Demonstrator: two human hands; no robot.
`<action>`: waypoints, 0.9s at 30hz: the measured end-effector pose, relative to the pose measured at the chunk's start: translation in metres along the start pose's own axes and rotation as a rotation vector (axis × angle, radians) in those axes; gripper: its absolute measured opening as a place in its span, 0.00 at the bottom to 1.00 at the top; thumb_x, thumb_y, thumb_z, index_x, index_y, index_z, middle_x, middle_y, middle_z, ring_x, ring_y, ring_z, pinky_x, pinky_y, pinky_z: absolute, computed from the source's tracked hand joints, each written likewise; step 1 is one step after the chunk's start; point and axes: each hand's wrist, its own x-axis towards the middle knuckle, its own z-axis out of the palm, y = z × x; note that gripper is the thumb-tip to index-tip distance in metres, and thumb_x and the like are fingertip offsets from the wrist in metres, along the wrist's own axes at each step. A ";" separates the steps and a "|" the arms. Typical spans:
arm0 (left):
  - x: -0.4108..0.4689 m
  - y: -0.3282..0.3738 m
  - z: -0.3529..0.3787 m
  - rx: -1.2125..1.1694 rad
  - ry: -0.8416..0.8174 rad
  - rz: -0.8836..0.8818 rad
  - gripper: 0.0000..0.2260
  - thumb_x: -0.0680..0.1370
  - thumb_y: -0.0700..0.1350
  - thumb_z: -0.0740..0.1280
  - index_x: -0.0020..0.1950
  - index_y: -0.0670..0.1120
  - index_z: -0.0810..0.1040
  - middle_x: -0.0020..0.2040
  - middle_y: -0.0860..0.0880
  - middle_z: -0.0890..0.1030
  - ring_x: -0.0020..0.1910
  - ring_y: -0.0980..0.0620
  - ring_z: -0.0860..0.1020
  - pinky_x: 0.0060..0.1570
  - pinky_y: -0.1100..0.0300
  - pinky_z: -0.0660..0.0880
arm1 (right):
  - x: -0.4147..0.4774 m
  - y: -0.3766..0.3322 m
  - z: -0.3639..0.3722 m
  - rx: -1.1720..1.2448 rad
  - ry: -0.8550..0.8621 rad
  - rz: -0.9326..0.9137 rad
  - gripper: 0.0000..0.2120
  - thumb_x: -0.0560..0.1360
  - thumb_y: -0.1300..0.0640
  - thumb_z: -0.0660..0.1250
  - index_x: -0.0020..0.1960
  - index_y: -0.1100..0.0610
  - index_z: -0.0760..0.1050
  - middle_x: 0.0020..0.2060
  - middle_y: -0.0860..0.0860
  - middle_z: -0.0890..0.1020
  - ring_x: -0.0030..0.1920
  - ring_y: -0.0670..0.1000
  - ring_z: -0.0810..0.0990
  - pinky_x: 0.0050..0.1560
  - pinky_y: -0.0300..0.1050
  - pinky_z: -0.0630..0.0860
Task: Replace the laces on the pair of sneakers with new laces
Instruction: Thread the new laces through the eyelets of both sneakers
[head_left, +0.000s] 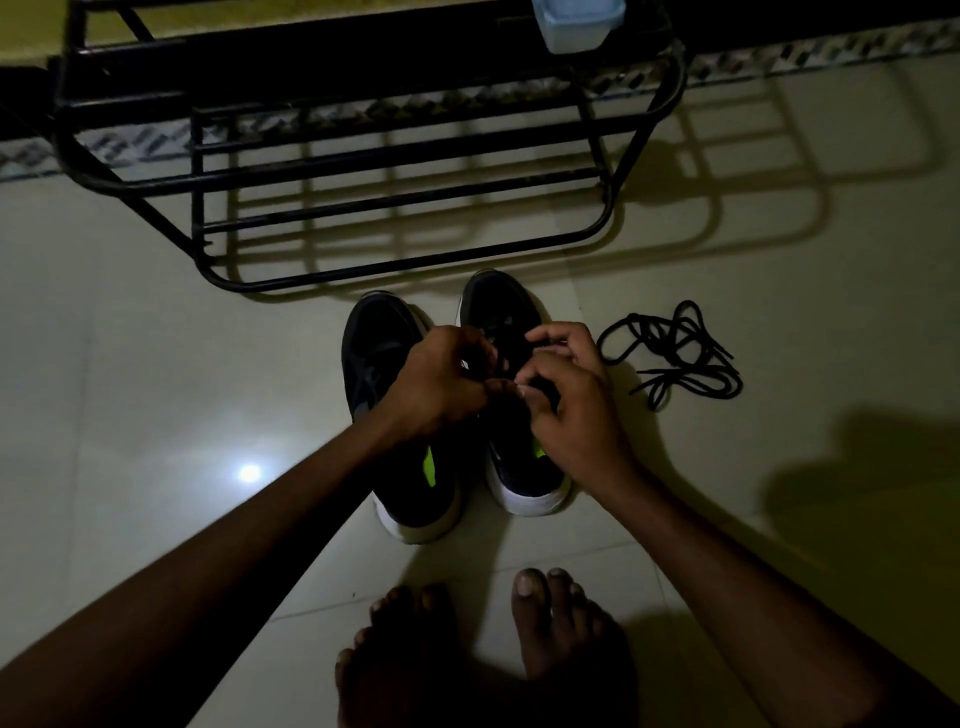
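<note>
I am squatting over a pale tiled floor (156, 364) with my bare left foot (400, 654) and bare right foot (561, 623) showing at the bottom of the view, toes pointing forward. Just ahead of them the pair of black sneakers is standing side by side, white heels toward me and toes away. I am reaching both forearms out over them. My left hand (441, 384) is crossing above the left-hand sneaker (379, 353) and curling its fingers in toward the lacing of the right-hand sneaker (498, 306), thumb and fingertips pinching the black lace (500, 358) there. My right hand (571, 400) is hovering over the same shoe from the other side, fingers bent and fingertips meeting those of my left hand, pinching at the same lace, though the dim light is hiding exactly how it is running between my fingers. A streak of neon green is showing inside each shoe near the heel. To the right of the shoes, apart from them, a loose tangle of black laces (675, 353) is lying on the floor. Beyond the toes a black metal shoe rack (395, 156) is standing against the wall, casting barred shadows. A pale plastic container (576, 23) is sitting on its upper part, and a patterned tile border (779, 57) is running along the wall base.
</note>
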 end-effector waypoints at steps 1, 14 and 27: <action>0.000 -0.001 0.001 0.004 -0.001 0.002 0.07 0.72 0.46 0.78 0.46 0.47 0.84 0.44 0.51 0.84 0.45 0.54 0.83 0.47 0.55 0.81 | -0.001 0.000 -0.001 -0.023 0.025 -0.036 0.07 0.69 0.71 0.69 0.41 0.60 0.77 0.60 0.55 0.73 0.59 0.51 0.75 0.59 0.48 0.76; -0.004 0.001 0.005 -0.042 -0.010 -0.033 0.03 0.76 0.41 0.74 0.48 0.46 0.82 0.47 0.52 0.83 0.46 0.55 0.82 0.47 0.60 0.80 | -0.002 -0.022 -0.044 0.858 0.116 0.339 0.06 0.77 0.66 0.59 0.43 0.59 0.67 0.32 0.55 0.75 0.26 0.49 0.70 0.30 0.45 0.72; -0.007 -0.002 0.012 0.033 0.024 -0.020 0.11 0.76 0.44 0.75 0.56 0.48 0.79 0.50 0.54 0.81 0.46 0.60 0.79 0.39 0.74 0.73 | 0.015 -0.042 -0.082 0.037 -0.505 0.269 0.07 0.78 0.59 0.69 0.43 0.53 0.84 0.29 0.43 0.81 0.32 0.39 0.79 0.40 0.36 0.75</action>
